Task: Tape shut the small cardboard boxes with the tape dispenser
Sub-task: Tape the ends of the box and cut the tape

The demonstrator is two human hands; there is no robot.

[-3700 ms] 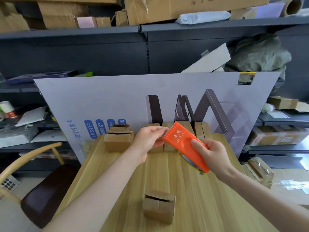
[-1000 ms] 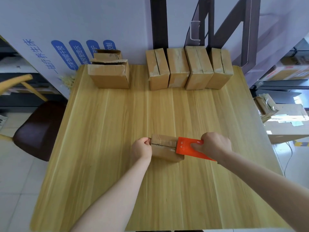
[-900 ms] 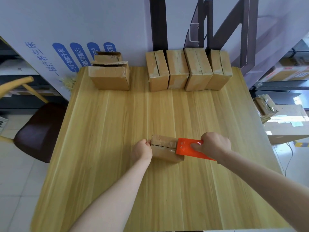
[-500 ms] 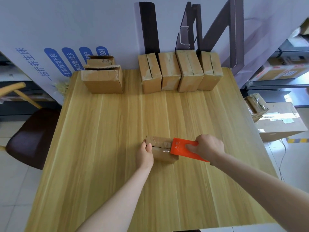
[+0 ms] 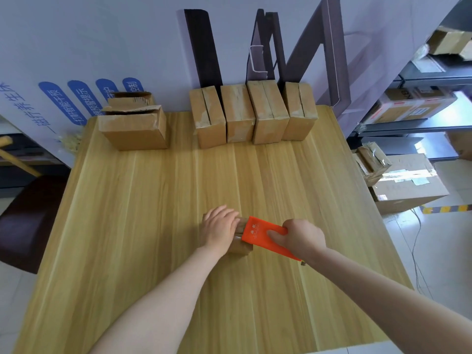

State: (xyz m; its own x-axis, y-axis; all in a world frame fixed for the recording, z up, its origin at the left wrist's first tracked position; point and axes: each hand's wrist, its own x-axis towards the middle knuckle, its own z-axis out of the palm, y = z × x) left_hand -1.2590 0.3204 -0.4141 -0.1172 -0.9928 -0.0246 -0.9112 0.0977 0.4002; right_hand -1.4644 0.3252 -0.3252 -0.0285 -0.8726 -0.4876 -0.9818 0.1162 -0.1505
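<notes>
- One small cardboard box (image 5: 240, 249) is seen at lower centre on the wooden table (image 5: 153, 226), pressed under the flat, straight-fingered left hand (image 5: 219, 229).
- An orange tape dispenser (image 5: 260, 232) is gripped by the right hand (image 5: 298, 236), its front edge set on the box top.
- Taping seems under way; next, tape must likely be drawn across the seam and cut.
- At upper centre four more boxes (image 5: 252, 113) are lined up, with a larger open box (image 5: 132, 126) at upper left; the work is not obstructed.

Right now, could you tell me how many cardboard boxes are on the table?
7: one box under the left hand, four boxes along the far edge, a larger box at the far-left corner, another box partly hidden behind it.
</notes>
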